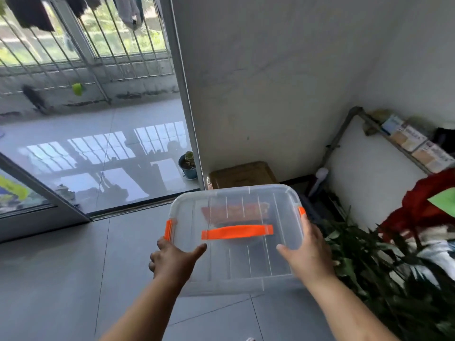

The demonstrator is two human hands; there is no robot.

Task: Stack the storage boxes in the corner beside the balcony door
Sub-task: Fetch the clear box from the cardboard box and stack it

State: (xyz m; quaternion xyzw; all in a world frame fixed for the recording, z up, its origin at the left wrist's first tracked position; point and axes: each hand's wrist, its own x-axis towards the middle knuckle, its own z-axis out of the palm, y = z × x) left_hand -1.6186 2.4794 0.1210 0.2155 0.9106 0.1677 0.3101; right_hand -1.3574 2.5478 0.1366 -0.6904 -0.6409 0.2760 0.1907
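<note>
I have my left hand (172, 260) clamped on the left side of the clear storage box (236, 232), thumb over the lid, and my right hand (307, 254) gripping its right side likewise. The box, with orange latches and handle (237, 231), is held above the floor. Beyond the box a brown box (242, 174) sits in the corner, just right of the balcony door (98, 143). Right of the box is a leafy plant (369, 262).
</note>
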